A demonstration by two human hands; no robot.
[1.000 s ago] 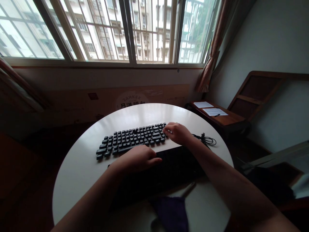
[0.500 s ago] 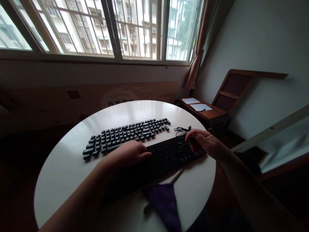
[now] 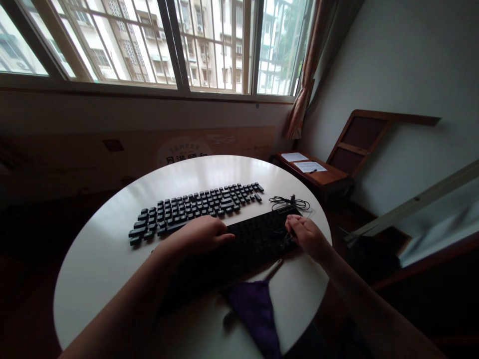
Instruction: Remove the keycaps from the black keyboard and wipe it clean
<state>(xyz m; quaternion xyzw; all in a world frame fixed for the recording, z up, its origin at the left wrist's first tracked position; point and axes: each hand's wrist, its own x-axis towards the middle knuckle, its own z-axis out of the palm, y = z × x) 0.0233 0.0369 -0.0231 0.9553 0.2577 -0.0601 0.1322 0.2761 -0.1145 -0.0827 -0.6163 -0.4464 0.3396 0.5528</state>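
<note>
A black keyboard [image 3: 249, 249] with most of its keycaps off lies slantwise across the round white table. My left hand [image 3: 205, 233] is closed on its upper edge, the thumb lying across the board and the other fingers partly hidden. Over the keyboard's right end, my right hand [image 3: 305, 233] pinches a thin wire keycap puller [image 3: 288, 239]; its wire loops point down at the keys there. Loose black keycaps [image 3: 194, 207] stand in rows behind the keyboard, laid out like a key layout. The coiled black cable [image 3: 290, 202] sits behind the keyboard's right end.
In front of the keyboard lie a purple cloth [image 3: 254, 309] and a light-coloured handle [image 3: 276, 268], perhaps of a brush. The table [image 3: 86, 279] has a rounded edge. A wooden chair [image 3: 337, 172] with papers [image 3: 310, 166] and a pen stands at the back right, below a barred window.
My right hand has come down and slightly forward from beside the cable, bringing the puller's wires lower onto the right-hand keys. More of the cable shows now. My left hand stays put.
</note>
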